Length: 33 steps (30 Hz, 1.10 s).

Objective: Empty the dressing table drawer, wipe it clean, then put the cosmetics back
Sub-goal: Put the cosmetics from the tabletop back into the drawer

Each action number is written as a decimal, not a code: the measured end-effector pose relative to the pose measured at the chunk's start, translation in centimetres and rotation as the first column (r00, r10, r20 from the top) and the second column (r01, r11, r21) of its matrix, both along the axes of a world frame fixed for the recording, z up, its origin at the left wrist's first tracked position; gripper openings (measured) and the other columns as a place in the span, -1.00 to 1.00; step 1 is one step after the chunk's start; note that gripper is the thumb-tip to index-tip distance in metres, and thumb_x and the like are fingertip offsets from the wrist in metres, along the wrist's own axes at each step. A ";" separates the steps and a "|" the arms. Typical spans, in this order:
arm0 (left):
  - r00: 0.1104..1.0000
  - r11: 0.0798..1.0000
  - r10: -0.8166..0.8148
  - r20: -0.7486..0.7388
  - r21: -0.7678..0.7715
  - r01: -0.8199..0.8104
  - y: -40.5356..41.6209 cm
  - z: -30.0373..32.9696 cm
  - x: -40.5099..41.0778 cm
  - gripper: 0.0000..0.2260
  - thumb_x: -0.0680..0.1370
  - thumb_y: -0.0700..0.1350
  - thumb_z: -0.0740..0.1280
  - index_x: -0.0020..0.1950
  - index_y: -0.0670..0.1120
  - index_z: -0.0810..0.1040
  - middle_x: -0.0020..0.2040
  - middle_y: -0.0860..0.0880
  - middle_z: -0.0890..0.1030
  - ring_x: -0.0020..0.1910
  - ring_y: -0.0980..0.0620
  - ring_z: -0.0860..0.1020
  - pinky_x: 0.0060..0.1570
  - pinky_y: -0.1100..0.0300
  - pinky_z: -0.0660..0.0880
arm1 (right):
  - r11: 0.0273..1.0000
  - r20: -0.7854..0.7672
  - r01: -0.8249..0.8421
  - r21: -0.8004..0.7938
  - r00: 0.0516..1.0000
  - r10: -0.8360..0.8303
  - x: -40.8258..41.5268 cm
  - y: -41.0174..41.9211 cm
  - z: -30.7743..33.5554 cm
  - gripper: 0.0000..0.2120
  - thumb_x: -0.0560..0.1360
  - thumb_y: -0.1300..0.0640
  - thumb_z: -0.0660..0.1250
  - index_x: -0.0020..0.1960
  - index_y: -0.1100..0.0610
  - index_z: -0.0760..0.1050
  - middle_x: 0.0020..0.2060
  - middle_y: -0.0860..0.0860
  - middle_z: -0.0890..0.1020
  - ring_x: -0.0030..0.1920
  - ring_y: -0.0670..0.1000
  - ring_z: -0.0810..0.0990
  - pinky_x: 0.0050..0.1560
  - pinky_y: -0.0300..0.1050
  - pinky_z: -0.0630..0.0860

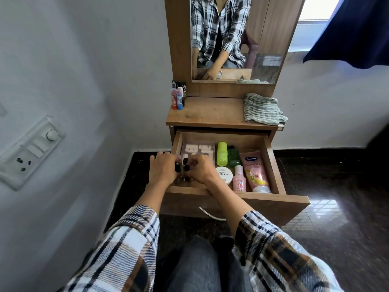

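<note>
The wooden drawer (271, 165) of the dressing table stands pulled out. Over its front left corner my left hand (162, 168) and my right hand (201, 169) both grip a cluster of small dark nail-polish bottles (182, 166). Still lying in the drawer are a clear box of white pads (199, 149), a lime-green bottle (222, 153), a dark green bottle (233, 158), a white round jar (224, 175), a small pink bottle (239, 179) and a pink Vaseline tube (255, 171).
On the tabletop (210, 114) stand a few small bottles (177, 98) at the back left and a folded striped cloth (263, 109) at the right. A mirror (267, 39) rises behind. A wall with a switch panel (29, 152) is on the left; dark glossy floor (336, 207) on the right.
</note>
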<state>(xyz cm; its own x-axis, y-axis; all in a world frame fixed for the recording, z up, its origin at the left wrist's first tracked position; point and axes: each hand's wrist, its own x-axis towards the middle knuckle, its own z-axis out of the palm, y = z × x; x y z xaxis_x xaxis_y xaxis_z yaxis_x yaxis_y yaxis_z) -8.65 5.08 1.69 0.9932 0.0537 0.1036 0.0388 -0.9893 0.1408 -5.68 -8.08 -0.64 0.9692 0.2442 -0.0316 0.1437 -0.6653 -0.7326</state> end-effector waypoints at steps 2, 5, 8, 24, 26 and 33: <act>1.000 1.000 0.002 0.016 -0.023 -0.002 -0.1 0.0 -0.1 -0.64 0.43 -0.04 0.45 0.21 0.05 0.51 0.12 0.00 0.59 0.20 -0.05 0.43 0.13 0.04 0.29 | 1.000 -0.002 0.001 0.000 1.000 -0.001 -0.2 0.0 0.0 -0.77 0.31 0.22 0.53 -0.07 0.22 0.59 -0.21 0.02 0.56 -0.22 -0.05 0.48 -0.43 -0.44 0.25; 0.999 0.997 0.010 0.049 -0.080 -0.007 -0.3 0.3 -0.5 -0.67 0.41 -0.07 0.47 0.14 0.01 0.52 0.10 0.01 0.59 0.18 -0.04 0.46 0.13 0.03 0.31 | 1.000 0.032 0.020 0.012 0.999 -0.021 -0.5 -0.1 0.3 -0.75 0.28 0.21 0.55 -0.09 0.22 0.59 -0.20 0.04 0.60 -0.22 -0.04 0.50 -0.39 -0.40 0.32; 0.997 0.989 0.019 0.069 -0.146 -0.009 -0.5 0.7 -1.0 -0.70 0.39 -0.11 0.48 0.08 -0.01 0.53 0.06 0.04 0.59 0.16 -0.03 0.48 0.15 -0.02 0.32 | 0.998 0.089 0.040 0.052 0.995 -0.044 -0.9 -0.3 0.9 -0.75 0.25 0.23 0.55 -0.11 0.23 0.58 -0.17 0.12 0.66 -0.17 0.05 0.59 -0.20 -0.18 0.48; 0.872 0.851 0.161 0.461 -0.513 0.114 2.1 4.1 4.4 -0.80 0.54 -0.20 0.29 0.14 -0.20 0.54 0.02 -0.13 0.60 -0.03 -0.04 0.56 -0.09 0.20 0.48 | 0.921 0.189 0.024 0.389 0.976 -0.105 4.0 0.8 8.1 -0.66 0.38 0.12 0.50 0.11 0.17 0.54 -0.07 -0.04 0.59 -0.13 -0.08 0.58 -0.15 -0.32 0.53; 0.869 0.807 0.222 0.443 -0.583 0.091 2.0 4.2 6.3 -0.72 0.53 -0.23 0.32 0.23 -0.25 0.52 0.12 -0.18 0.60 0.06 -0.08 0.58 0.03 0.15 0.52 | 0.903 0.174 0.055 0.425 0.975 -0.141 5.9 1.2 8.4 -0.66 0.40 0.13 0.48 0.14 0.15 0.52 -0.01 -0.04 0.58 -0.08 -0.07 0.58 -0.16 -0.33 0.52; 0.888 0.681 0.305 0.345 -0.731 0.049 1.7 3.5 13.5 -0.57 0.52 -0.30 0.31 0.39 -0.26 0.35 0.33 -0.22 0.45 0.29 -0.11 0.47 0.25 0.14 0.42 | 0.797 -0.012 0.227 0.560 0.964 -0.266 12.7 3.5 7.6 -0.58 0.44 0.12 0.44 0.25 0.15 0.44 0.14 0.03 0.56 0.04 -0.08 0.53 -0.01 -0.16 0.57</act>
